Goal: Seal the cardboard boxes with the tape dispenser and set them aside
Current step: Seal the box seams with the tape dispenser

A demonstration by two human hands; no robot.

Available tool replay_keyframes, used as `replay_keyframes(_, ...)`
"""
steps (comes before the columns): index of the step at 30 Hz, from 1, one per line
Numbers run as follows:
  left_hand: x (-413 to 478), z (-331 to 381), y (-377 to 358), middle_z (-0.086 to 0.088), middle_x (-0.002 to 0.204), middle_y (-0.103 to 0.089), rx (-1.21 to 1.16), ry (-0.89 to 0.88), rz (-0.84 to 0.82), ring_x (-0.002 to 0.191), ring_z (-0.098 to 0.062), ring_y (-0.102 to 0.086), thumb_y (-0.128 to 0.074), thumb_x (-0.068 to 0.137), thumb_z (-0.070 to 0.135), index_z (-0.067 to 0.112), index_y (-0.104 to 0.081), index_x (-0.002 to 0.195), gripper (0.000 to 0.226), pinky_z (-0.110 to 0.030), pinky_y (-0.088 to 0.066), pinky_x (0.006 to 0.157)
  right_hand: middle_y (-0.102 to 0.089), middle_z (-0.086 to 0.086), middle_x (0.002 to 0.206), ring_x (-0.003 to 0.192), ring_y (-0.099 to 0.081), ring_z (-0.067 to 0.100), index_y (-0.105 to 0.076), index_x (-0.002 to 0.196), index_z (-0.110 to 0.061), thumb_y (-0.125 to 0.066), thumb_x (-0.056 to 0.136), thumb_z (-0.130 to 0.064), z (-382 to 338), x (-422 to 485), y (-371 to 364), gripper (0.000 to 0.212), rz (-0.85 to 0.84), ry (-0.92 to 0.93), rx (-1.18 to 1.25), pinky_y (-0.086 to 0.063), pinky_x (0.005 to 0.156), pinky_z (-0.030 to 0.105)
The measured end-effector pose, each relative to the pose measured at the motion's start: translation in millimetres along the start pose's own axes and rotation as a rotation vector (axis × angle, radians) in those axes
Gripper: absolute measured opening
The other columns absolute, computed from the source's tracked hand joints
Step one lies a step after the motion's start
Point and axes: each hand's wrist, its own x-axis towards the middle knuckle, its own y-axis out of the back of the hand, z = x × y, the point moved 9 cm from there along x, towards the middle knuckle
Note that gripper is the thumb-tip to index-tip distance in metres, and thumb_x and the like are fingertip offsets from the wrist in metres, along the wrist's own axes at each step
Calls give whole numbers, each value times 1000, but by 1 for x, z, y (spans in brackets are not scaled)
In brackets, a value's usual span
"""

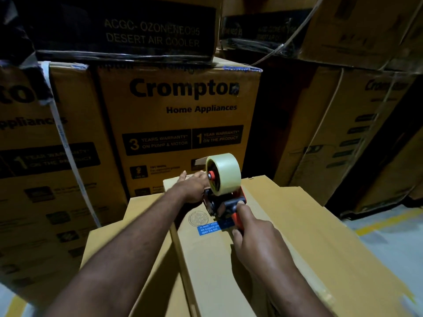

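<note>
Single head-worn view, wide-angle. Looks forward and down along person's own forearms. Close range: left hand (194, 184) at far end of cardboard box (217, 271), right hand (251, 232) nearer lens on tape dispenser (223, 191), both mid-frame. Box top fills lower centre. Stacked Crompton cartons (180, 115) face lens just behind, filling upper frame. Floor (393, 243) visible at right edge. Straight lines bow toward frame edges.

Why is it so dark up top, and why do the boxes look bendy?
Head view: light reaches the tape roll and the near box, the top boxes sit in gloom; the wide lens bows the side boxes; lower corners look smeared.
</note>
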Motion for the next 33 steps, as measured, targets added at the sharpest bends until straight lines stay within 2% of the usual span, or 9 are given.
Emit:
replay_keyframes(4,5,0,-8,7,170,-6,86,-2,-53,156,-16,6,-46,105,28,40,-27,157,57,-67,12,117,-66,4,100,87,-62,24,-25,138,-39,-50,98,-35,2,-5,5,47,6,-5,0,-55,71,38)
replay_keyframes(8,2,3,-6,8,170,-1,89,12,-61,157,-16,4,-22,109,46,34,-15,161,54,-71,12,116,-66,5,102,87,-62,25,-23,139,-41,-50,99,-36,11,-29,12,49,-19,-3,8,-55,73,38)
replay_keyframes(10,2,1,-5,10,170,1,87,22,-55,156,-15,5,-17,108,51,34,-8,162,58,-71,12,116,-66,4,106,89,-61,24,-19,142,-43,-49,99,-39,20,-44,17,53,-47,-18,2,-54,75,37)
replay_keyframes(17,-4,14,-6,8,170,8,90,70,-52,156,-20,12,-20,107,54,31,-3,163,63,-74,15,112,-65,-2,109,97,-60,21,-12,144,-45,-47,100,-43,37,-86,26,57,-95,-76,-18,-47,79,33)
replay_keyframes(21,-28,49,-30,8,169,9,47,-75,-54,156,-22,12,-22,103,62,33,-5,162,68,-73,19,110,-65,0,113,98,-60,22,-14,145,-45,-47,100,-43,40,-87,31,56,-77,-95,2,-50,81,33)
replay_keyframes(23,-36,49,-38,9,169,11,69,-94,-72,156,-19,12,-23,97,71,35,-1,162,77,-73,17,112,-65,1,113,98,-60,23,-14,146,-45,-47,100,-43,38,-89,28,56,-84,-86,2,-50,80,33)
replay_keyframes(26,-36,42,-39,9,168,14,87,-56,-150,156,-18,14,-29,74,90,35,2,162,108,-70,17,112,-64,2,111,98,-61,24,-13,147,-42,-46,101,-43,32,-91,25,57,-82,-68,-24,-50,79,34)
replay_keyframes(30,-30,42,-41,8,169,11,106,-53,-142,156,-18,14,-41,86,78,35,0,162,96,-70,15,113,-66,2,106,93,-62,25,-18,144,-39,-48,101,-39,31,-84,25,53,-73,-33,-26,-51,74,36)
replay_keyframes(33,-28,39,-42,5,171,4,142,-34,-161,156,-18,12,-48,92,60,32,-12,161,82,-71,14,113,-66,3,99,83,-59,27,-23,140,-36,-50,100,-35,30,-82,24,48,-65,-7,-24,-48,67,35)
